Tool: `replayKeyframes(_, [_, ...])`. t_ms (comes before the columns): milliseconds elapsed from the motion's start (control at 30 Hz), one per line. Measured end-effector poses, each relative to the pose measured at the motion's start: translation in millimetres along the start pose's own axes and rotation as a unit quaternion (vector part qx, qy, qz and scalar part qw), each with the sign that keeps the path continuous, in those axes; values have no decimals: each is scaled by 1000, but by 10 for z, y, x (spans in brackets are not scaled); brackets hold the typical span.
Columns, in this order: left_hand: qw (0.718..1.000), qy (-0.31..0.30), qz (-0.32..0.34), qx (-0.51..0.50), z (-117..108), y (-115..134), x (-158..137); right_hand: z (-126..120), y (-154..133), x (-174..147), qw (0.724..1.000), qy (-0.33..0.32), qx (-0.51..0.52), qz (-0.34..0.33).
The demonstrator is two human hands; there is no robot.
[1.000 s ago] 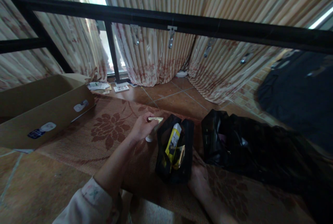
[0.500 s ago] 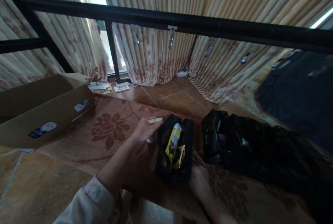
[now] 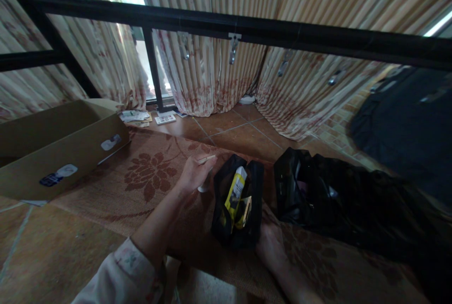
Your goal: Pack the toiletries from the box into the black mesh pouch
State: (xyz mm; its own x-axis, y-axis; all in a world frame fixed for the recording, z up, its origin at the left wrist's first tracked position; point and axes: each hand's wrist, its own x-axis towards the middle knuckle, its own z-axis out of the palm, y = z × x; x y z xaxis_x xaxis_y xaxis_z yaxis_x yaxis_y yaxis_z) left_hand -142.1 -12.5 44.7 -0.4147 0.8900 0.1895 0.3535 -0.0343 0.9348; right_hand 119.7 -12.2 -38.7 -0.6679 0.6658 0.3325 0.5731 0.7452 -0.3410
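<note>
My left hand (image 3: 192, 174) is closed around a pale, whitish object (image 3: 206, 159) whose kind I cannot make out. One end shows above the thumb and another white part below the fingers; the palm hides the middle. Just right of that hand stands an open black bag (image 3: 256, 191). Inside it lie a yellow and white packet (image 3: 236, 192) and a second item with gold and yellow parts (image 3: 247, 210). Against the bag's lower right side is my right hand (image 3: 271, 242), fingers mostly hidden behind it, so its grip is unclear.
A larger black plastic bag (image 3: 339, 195) lies open to the right. At left sits an open cardboard box (image 3: 84, 153). Papers (image 3: 134, 116) are on the tiled floor beyond the patterned cloth (image 3: 148, 176). A dark metal rail with hanging clips (image 3: 233, 49) crosses ahead, before curtains.
My left hand has shifted slightly, and the pale object in it has turned a little, its top end now a bit further left. The right hand and black bag look unchanged.
</note>
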Motion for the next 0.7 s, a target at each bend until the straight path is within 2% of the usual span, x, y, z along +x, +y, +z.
replayKeyframes(167, [999,35,-17,-34,52,-17,18,1,-8,-1,1000,1,-14,7])
replayKeyframes(300, [999,-6,-17,-35,59,-112,43,9,5,-5,1000,4,-8,0])
replayKeyframes(467, [999,-27,-11,40,1,-204,52,-14,-2,11,1000,-8,-4,-1])
replayKeyframes(633, [995,-72,-55,47,-4,-145,-33,-12,-2,15,1000,-7,0,-8])
replayKeyframes(700, [995,-70,-62,35,4,-111,-65,1,9,6,1000,-12,-5,-6])
